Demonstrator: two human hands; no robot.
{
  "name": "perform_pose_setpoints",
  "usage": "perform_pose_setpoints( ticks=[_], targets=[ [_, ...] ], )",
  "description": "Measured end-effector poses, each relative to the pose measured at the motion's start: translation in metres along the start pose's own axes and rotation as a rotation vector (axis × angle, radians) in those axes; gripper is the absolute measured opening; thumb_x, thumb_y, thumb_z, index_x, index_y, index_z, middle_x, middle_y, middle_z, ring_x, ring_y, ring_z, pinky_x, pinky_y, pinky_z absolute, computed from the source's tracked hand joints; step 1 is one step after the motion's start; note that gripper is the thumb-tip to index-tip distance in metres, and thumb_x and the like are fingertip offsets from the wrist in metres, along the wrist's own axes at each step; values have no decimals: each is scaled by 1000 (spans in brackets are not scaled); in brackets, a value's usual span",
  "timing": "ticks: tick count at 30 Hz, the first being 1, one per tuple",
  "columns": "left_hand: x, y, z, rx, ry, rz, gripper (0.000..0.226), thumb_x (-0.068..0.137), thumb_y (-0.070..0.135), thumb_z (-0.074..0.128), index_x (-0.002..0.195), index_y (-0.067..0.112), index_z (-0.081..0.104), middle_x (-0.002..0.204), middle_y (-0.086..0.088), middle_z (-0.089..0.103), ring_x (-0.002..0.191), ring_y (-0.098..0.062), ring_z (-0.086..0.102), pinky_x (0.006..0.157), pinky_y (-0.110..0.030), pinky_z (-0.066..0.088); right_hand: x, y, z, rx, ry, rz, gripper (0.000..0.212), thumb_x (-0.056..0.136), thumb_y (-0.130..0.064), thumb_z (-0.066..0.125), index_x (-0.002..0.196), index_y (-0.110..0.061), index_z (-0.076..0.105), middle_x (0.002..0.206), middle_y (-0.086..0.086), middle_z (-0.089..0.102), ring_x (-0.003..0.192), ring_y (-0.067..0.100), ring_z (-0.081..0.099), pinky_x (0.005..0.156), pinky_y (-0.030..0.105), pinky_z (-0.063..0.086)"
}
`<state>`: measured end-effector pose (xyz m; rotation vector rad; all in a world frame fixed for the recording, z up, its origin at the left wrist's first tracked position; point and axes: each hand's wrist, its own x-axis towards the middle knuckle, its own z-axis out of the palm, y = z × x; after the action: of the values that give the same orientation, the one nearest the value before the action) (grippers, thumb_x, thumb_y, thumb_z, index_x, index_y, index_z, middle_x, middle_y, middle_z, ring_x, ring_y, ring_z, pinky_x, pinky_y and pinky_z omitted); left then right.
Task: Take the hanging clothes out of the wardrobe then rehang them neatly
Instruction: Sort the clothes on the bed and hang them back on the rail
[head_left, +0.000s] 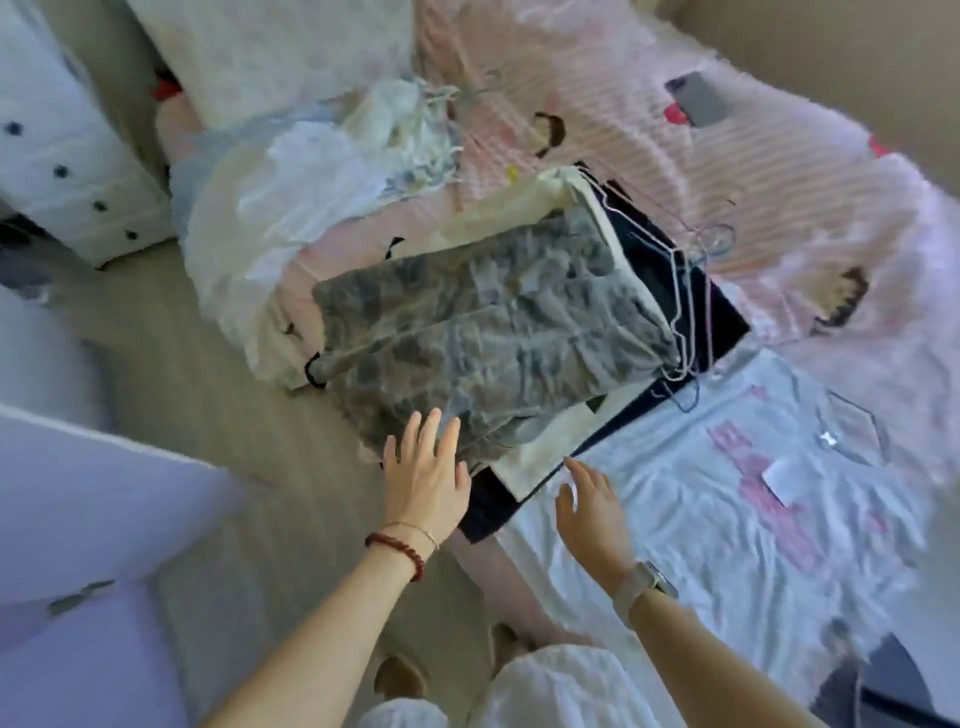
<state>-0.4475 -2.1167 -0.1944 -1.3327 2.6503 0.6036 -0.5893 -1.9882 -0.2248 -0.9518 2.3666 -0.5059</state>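
Nearest, the left hand (426, 480) and right hand (589, 506) reach out with fingers spread, holding nothing, at the near edge of the clothes pile (493, 322) on the bed (779, 171). The gray garment (483, 332) on top looks soft and light; the wire hangers (691, 291) at the pile's right end, somewhat blurred, probably give the firmest hold.

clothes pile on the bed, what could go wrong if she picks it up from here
1. The wire hangers at the far end of the pile are bunched and crossed, so they may tangle or snag fabric when lifted.
2. Both the left hand and right hand are open near the hem end, so the grey garment could slide off its hanger.
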Motion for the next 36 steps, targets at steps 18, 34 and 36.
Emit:
perform_pose_setpoints(
  ticks=[18, 34, 36],
  targets=[
    [195, 319, 222, 371, -508, 667, 58, 97, 35, 33, 148, 24, 8, 156, 0, -1, 143, -23, -2, 114, -40, 13, 118, 360, -97, 106, 248, 645, 46, 90, -15, 36, 133, 0, 38, 129, 23, 47, 117, 40, 44, 95, 43, 36],
    [245, 342, 305, 600, -602, 643, 89, 78, 72, 43, 143, 43, -10, 153, 5, -22, 140, -26, -21, 108, -63, 4, 203, 512, -153, -22, 322, 861, 60, 85, -33, 38, 139, -14, 23, 142, 21, 31, 136, 32, 22, 109, 58, 6],
    [247, 343, 303, 604, -632, 637, 89, 78, 72, 44, 143, 43, -8, 153, 5, -22, 140, -26, -22, 108, -63, 3, 197, 508, -157, -3, 365, 838, 54, 86, -30, 43, 136, -15, 29, 131, 26, 40, 126, 39, 34, 107, 54, 18]
  ],
)
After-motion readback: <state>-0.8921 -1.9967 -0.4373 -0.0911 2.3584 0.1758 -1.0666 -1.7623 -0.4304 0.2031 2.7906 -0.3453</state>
